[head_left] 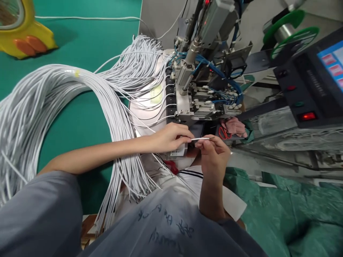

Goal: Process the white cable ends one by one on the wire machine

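Between my two hands stretches the end of a white cable (pixel 198 139), held just in front of the machine. My left hand (pixel 175 137) pinches it on the left side, fingers closed. My right hand (pixel 213 148) pinches the cable's tip, where a thin dark end shows between thumb and fingers. Under my left forearm runs a thick bundle of white cables (pixel 99 89), hanging over the table edge toward my lap. Beyond it, several single cables lead into the black clamps (pixel 171 96) of the machine (pixel 184 92).
A green table (pixel 80 121) lies at left, with a yellow duck-shaped object (pixel 32 37) at its far corner. At right are a green wire spool (pixel 288 32), a control box (pixel 308 85) with a screen, red-handled scissors (pixel 224 133), a pink cloth (pixel 235 126) and green sheeting (pixel 292 210).
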### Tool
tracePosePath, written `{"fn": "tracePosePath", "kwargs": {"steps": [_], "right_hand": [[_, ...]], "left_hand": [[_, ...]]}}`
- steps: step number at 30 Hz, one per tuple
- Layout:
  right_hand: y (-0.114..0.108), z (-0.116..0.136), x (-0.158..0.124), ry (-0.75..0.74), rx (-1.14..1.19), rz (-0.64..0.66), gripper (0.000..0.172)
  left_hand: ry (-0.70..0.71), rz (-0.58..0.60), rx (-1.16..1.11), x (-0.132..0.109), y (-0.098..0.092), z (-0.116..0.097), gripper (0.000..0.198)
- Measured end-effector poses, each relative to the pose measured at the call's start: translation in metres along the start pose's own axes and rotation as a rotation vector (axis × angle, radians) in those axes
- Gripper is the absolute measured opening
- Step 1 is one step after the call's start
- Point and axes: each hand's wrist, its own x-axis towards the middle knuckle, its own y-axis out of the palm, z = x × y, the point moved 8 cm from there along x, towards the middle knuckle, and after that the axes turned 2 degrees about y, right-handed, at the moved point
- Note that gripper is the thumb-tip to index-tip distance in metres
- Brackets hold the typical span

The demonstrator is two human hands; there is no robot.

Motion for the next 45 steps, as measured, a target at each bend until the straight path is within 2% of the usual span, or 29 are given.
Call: {"fn": "tracePosePath", "kwargs": {"steps": [7, 10, 13, 17, 19, 22, 24, 27, 29, 31, 33, 35, 37, 40, 42, 45], "right_hand": [[0.018, 0.011, -0.008, -0.156, -0.044, 0.096, 0.013], [0.018, 0.020, -0.008, -0.202, -0.087, 0.137, 0.014], [0.016, 0.026, -0.003, -0.210, -0.226, 0.177, 0.010], [0.018, 0.027, 0.001, -0.204, -0.409, 0.252, 0.012], [0.019, 0.025, 0.001, -0.212, -0.406, 0.234, 0.014], [0.020, 0.020, -0.003, -0.251, -0.333, 0.140, 0.018], [0.022, 0.019, -0.008, -0.286, -0.324, 0.079, 0.020], [0.024, 0.026, -0.013, -0.390, -0.463, 0.018, 0.019], [0.028, 0.032, -0.012, -0.436, -0.593, 0.049, 0.018], [0.031, 0.032, -0.007, -0.420, -0.644, 0.139, 0.022], [0.034, 0.030, -0.001, -0.380, -0.603, 0.214, 0.026], [0.035, 0.027, 0.003, -0.362, -0.526, 0.201, 0.027], [0.035, 0.024, 0.004, -0.363, -0.460, 0.128, 0.027], [0.034, 0.015, 0.006, -0.342, -0.401, 0.035, 0.029], [0.033, 0.010, 0.011, -0.309, -0.417, 0.043, 0.029], [0.036, 0.006, 0.020, -0.266, -0.515, 0.183, 0.026]], "left_hand": [[-0.071, -0.024, -0.165, -0.001, 0.005, -0.004, 0.024], [0.016, -0.071, -0.079, -0.002, 0.001, -0.007, 0.022], [0.100, -0.083, 0.043, -0.004, 0.000, -0.008, 0.021], [0.106, -0.074, 0.115, -0.004, 0.001, -0.004, 0.020], [0.057, -0.084, 0.085, -0.003, 0.001, -0.001, 0.018], [-0.045, -0.081, -0.001, -0.003, 0.001, 0.003, 0.015], [-0.061, -0.068, 0.004, -0.003, 0.002, 0.003, 0.016], [0.047, -0.050, 0.236, -0.004, 0.002, -0.001, 0.020], [0.168, 0.008, 0.494, -0.004, 0.007, -0.005, 0.023], [0.262, 0.083, 0.686, -0.006, 0.013, -0.006, 0.027], [0.264, 0.102, 0.728, -0.006, 0.013, -0.002, 0.027], [0.178, 0.061, 0.623, -0.003, 0.007, 0.003, 0.023], [0.072, 0.019, 0.440, -0.001, 0.002, 0.010, 0.020], [0.023, 0.043, 0.255, 0.001, 0.003, 0.016, 0.023], [0.049, 0.093, 0.309, 0.001, 0.005, 0.018, 0.025], [0.086, 0.137, 0.529, 0.000, 0.008, 0.024, 0.024]]}}
